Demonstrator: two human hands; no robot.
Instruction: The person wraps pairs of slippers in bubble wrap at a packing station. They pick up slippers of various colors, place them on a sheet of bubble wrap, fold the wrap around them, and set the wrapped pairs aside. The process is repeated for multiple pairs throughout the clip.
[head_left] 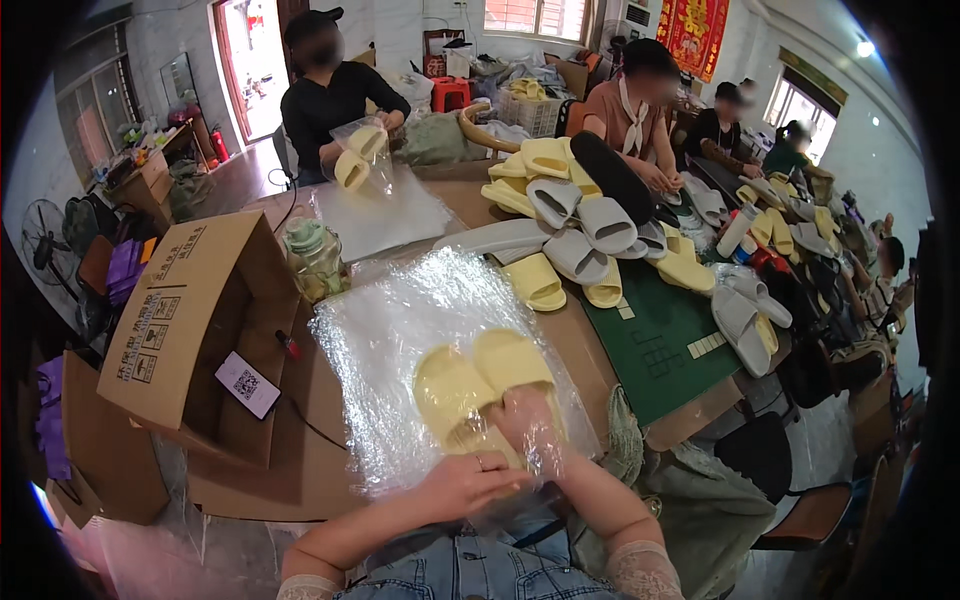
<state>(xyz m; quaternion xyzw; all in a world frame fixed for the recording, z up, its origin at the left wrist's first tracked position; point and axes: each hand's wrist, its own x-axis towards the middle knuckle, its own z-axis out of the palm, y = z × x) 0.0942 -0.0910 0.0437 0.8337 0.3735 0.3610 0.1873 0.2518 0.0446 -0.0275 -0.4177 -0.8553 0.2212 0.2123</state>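
A pair of pale yellow slippers [455, 390] lies side by side inside a clear plastic bag [575, 425], toes pointing away from me. My right hand [525, 415] reaches into the bag and is closed at the right slipper; its fingertips are partly hidden. At the bag's near end, my left hand [470, 485] holds the bag's mouth around the heel of the left slipper, with a ring on one finger. Beneath them is a stack of flat clear plastic bags [385, 310] on the table.
A cardboard box [185, 330] with a phone [247, 385] stands left, beside a glass jar [315, 258]. Yellow and grey slippers [575, 255] are heaped at the right, partly on a green mat [650, 345]. Across the table, a person [345, 110] holds bagged slippers; others sit farther right.
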